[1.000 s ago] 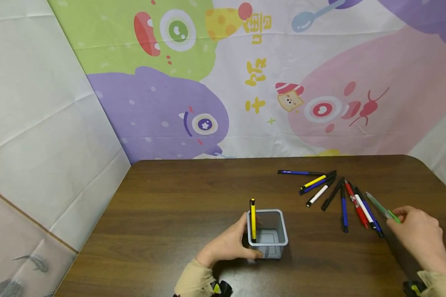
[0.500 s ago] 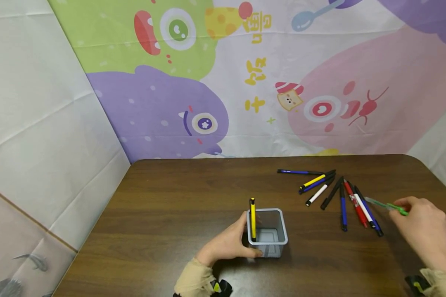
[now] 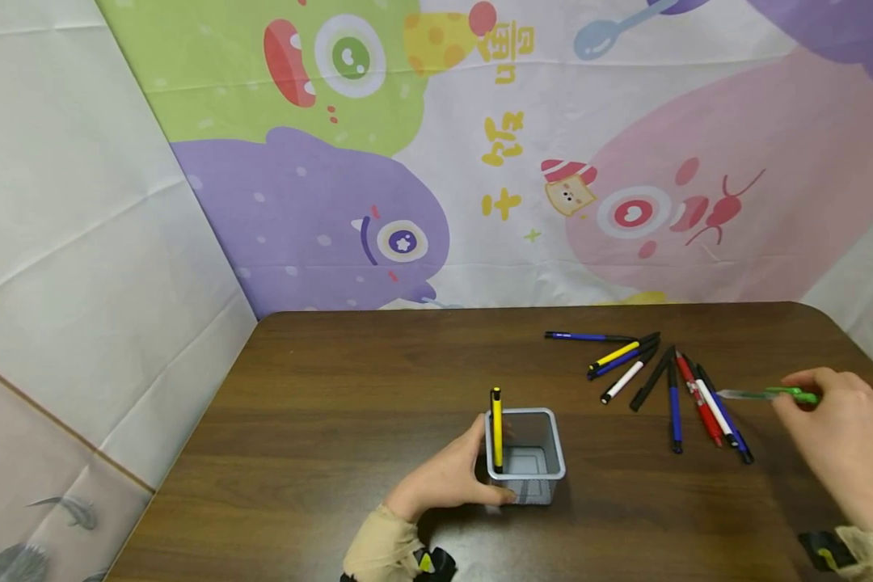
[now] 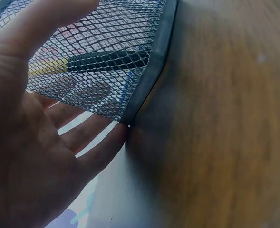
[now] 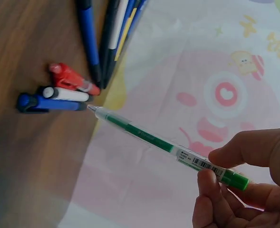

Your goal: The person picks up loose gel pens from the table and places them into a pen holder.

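Observation:
My left hand (image 3: 444,477) grips the grey mesh pen holder (image 3: 546,490) from its left side, thumb across the front and fingers around the back. In the left wrist view the holder's mesh wall (image 4: 116,28) shows between thumb and fingers. One yellow and black pen (image 3: 497,428) stands inside at the left corner. At the right, my right hand (image 3: 844,436) pinches a clear green gel pen (image 5: 144,137) near its green end between thumb and fingers. The gel pen's tip points left toward the loose pens, and in the right wrist view it overlaps the end of a blue pen.
Several loose pens lie on the brown table (image 3: 320,420) at the back right, among them a red pen (image 3: 702,408), a white pen (image 3: 622,384) and a black pen (image 3: 651,380). A blue pen (image 3: 585,337) lies farthest back. A printed cloth (image 3: 495,267) hangs behind the table.
My right hand has moved right and slightly back with the green gel pen, whose tip has swung from pointing away to pointing left. My left hand and the pen holder have stayed put.

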The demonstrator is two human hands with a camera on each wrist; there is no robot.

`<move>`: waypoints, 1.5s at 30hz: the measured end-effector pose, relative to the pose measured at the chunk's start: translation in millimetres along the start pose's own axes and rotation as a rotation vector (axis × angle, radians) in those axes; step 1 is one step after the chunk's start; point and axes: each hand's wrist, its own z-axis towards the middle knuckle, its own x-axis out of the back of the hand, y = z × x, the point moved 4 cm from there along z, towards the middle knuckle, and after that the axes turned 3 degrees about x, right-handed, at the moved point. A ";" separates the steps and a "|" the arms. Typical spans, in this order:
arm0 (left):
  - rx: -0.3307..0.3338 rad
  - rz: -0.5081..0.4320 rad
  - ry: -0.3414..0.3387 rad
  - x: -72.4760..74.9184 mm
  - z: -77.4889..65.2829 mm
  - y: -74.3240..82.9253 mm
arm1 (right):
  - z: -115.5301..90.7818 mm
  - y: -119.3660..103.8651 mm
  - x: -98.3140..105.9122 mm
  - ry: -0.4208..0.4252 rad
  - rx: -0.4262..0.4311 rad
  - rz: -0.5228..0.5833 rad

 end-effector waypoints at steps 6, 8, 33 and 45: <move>-0.003 -0.006 0.000 -0.3 -0.3 0.5 | 1.0 -11.1 7.3 0.018 0.015 0.026; -0.002 -0.006 0.002 -0.2 -0.5 0.9 | 1.2 -16.3 10.2 0.016 0.027 0.031; 0.008 -0.011 -0.001 -0.1 -1.6 0.0 | -10.7 -74.4 32.4 0.141 0.203 0.185; 0.004 -0.024 -0.006 -0.7 0.1 -0.7 | -10.9 -98.0 30.6 0.229 0.281 0.323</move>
